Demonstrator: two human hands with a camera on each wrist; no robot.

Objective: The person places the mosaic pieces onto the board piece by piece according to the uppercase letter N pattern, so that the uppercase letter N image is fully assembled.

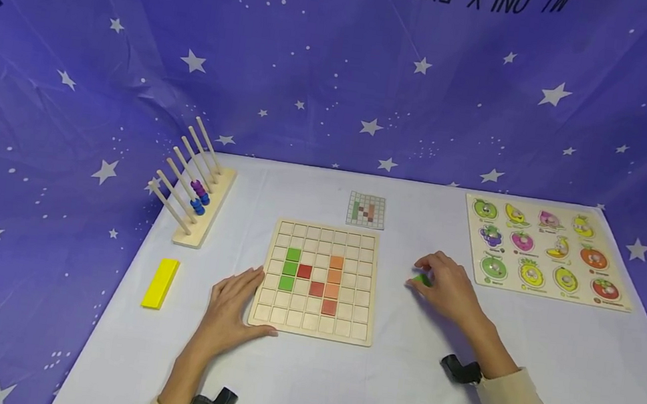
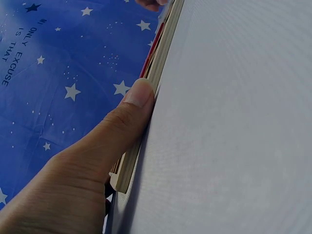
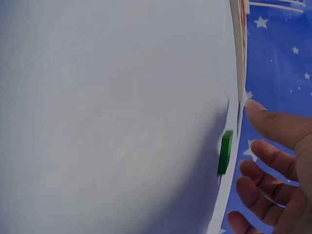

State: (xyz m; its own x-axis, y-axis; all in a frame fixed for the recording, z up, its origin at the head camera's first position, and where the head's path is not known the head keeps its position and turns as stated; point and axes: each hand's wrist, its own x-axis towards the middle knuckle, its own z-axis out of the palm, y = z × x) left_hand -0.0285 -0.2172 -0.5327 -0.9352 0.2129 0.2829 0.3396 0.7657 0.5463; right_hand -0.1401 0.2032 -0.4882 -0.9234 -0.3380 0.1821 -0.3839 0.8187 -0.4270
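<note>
A square wooden grid board [image 1: 322, 235] lies mid-table in the head view, with green, red and orange tiles in some of its cells. My left hand [image 1: 233, 309] rests at the board's near-left corner, its fingers along the left edge. In the left wrist view, the thumb [image 2: 131, 109] touches the near edge. To the right of the board, my right hand [image 1: 449, 288] is over a loose green tile [image 1: 423, 279]. The right wrist view has this green tile [image 3: 225, 152] on the white table, apart from the spread, slightly bent fingers [image 3: 268, 158].
Behind the board lies a small pattern card [image 1: 367, 210]. A wooden peg stand [image 1: 216, 209] with blue and purple beads is at the left, with a yellow block [image 1: 160, 284] nearer. A fruit puzzle board [image 1: 547, 255] lies at the right, before a starry purple cloth [image 1: 338, 82].
</note>
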